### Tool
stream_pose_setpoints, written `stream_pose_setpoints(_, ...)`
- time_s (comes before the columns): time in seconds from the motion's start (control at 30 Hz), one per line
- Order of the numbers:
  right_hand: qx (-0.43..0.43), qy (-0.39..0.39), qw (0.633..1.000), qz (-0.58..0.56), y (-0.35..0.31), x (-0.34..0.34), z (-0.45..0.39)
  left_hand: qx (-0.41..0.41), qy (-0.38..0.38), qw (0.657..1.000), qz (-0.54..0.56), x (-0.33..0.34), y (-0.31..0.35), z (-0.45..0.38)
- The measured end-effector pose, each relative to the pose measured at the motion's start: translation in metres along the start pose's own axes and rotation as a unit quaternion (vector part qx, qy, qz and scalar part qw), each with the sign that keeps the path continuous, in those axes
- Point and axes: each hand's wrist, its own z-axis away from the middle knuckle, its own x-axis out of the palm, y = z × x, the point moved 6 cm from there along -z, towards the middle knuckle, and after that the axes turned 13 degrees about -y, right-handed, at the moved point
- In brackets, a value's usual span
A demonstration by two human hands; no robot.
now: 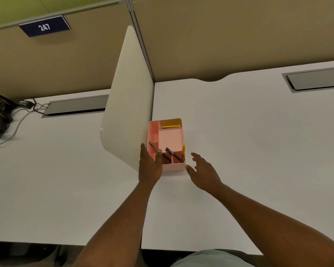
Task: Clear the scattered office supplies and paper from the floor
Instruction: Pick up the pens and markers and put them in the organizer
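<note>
A pink desk organizer [170,139] with several compartments stands on the white desk [239,141], right against the cream divider panel [129,105]. Dark pens [173,154] and a yellow marker [183,149] lean in its near compartments. Yellow and green sticky notes [171,126] lie in the far one. My left hand [149,164] grips the organizer's near left corner, thumb hooked over the rim. My right hand [202,170] hovers just off the near right corner, fingers spread, holding nothing.
Grey cable trays are set into the desk at the back left [77,106] and back right [316,79]. Black cables and a dark device [0,114] sit at the far left. A tan partition wall carries a sign reading 247 [44,26].
</note>
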Motion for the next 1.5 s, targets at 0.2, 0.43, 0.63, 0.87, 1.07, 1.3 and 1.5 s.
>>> stream_pose_setpoints(0.2, 0.019, 0.022, 1.000, 0.007, 0.008, 0.013, 0.029, 0.012, 0.035, 0.998, -0.047, -0.007, -0.005, 0.037)
stream_pose_setpoints(0.43, 0.045, 0.085, 0.995, 0.011, 0.007, 0.047, 0.086, 0.094, -0.037, 0.990, -0.097, 0.010, -0.036, 0.087)
stream_pose_setpoints(0.63, 0.078, 0.134, 0.984, 0.091, 0.001, 0.089, 0.157, 0.223, -0.092, 0.932, -0.268, 0.013, -0.049, 0.150)
stream_pose_setpoints(0.87, 0.123, 0.204, 0.942, 0.236, -0.002, 0.131, 0.248, 0.304, -0.091, 0.896, -0.310, 0.012, -0.051, 0.228)
stream_pose_setpoints(1.07, 0.189, 0.237, 0.929, 0.215, 0.026, 0.142, 0.317, 0.336, -0.119, 0.890, -0.285, 0.036, -0.052, 0.270)
stream_pose_setpoints(1.3, 0.247, 0.261, 0.916, 0.180, 0.081, 0.151, 0.388, 0.349, -0.178, 0.876, -0.280, 0.088, -0.057, 0.314)
stream_pose_setpoints(1.5, 0.290, 0.264, 0.909, 0.142, 0.153, 0.164, 0.434, 0.368, -0.217, 0.862, -0.275, 0.153, -0.063, 0.349)
